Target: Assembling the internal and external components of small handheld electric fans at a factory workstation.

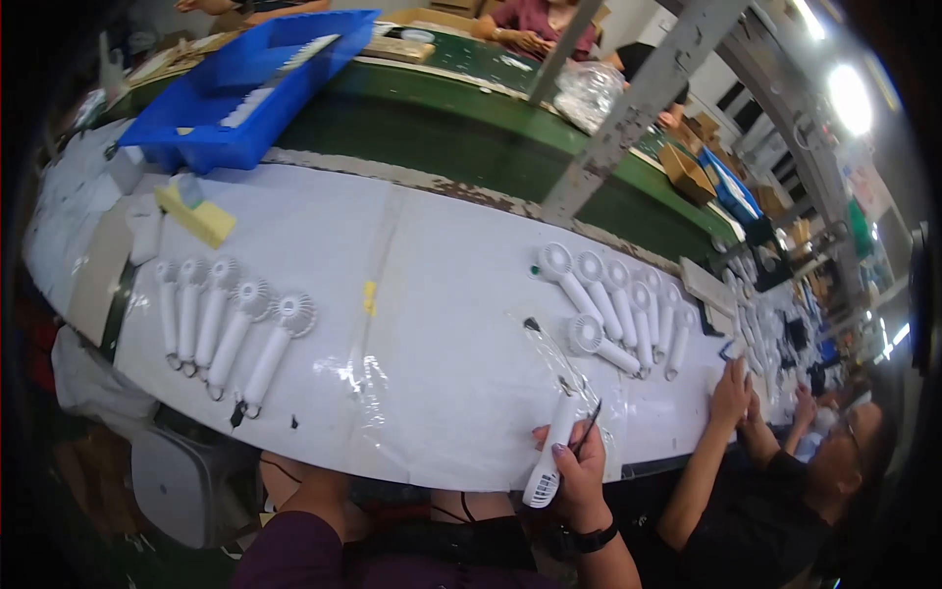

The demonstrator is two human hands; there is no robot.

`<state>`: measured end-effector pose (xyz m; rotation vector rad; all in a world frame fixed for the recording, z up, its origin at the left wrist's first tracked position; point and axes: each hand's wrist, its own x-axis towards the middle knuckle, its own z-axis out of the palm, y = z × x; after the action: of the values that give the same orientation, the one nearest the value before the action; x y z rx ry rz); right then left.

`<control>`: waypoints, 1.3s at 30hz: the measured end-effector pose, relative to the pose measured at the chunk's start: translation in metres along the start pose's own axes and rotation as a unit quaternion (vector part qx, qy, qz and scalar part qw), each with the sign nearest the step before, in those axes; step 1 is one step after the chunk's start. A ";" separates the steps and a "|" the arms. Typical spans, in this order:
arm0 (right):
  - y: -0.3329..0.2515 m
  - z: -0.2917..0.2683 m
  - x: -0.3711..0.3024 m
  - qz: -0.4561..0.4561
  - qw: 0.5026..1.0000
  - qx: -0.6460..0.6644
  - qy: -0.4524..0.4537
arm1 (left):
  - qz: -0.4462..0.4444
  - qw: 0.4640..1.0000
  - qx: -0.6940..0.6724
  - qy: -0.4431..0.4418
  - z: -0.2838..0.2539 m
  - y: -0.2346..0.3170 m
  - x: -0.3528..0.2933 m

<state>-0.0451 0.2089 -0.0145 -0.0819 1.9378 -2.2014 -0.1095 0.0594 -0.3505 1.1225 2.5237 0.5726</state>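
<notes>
In my right hand is a white handheld fan, tilted, with its slotted head toward me and its handle pointing away over the table's front edge. A thin dark pointed tool sticks up from the same closed fingers; its exact kind is unclear. My left forearm reaches to the table's front edge, and the hand itself is hidden below it. Beyond my right hand, several white handheld fans lie in a cluster. Another row of white fans lies at the left.
A blue bin with white parts stands far left, near a yellow block. Clear plastic film and tape lie on the white tabletop. A grey metal post rises behind. At the right a co-worker handles parts.
</notes>
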 end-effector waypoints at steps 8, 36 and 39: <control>0.007 -0.010 -0.007 -0.038 0.999 -0.023 0.003 | -0.120 0.990 0.035 0.066 -0.055 -0.058 -0.086; 0.017 -0.022 -0.002 -0.068 0.996 -0.001 -0.065 | -0.254 0.931 0.002 0.260 -0.062 -0.031 -0.161; 0.018 -0.029 0.000 -0.056 0.997 0.005 -0.060 | -0.315 0.906 -0.008 0.282 -0.041 -0.011 -0.212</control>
<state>-0.0478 0.2348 -0.0363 -0.3212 1.9000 -2.2181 0.0015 -0.1175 -0.2933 0.0648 3.1147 0.8020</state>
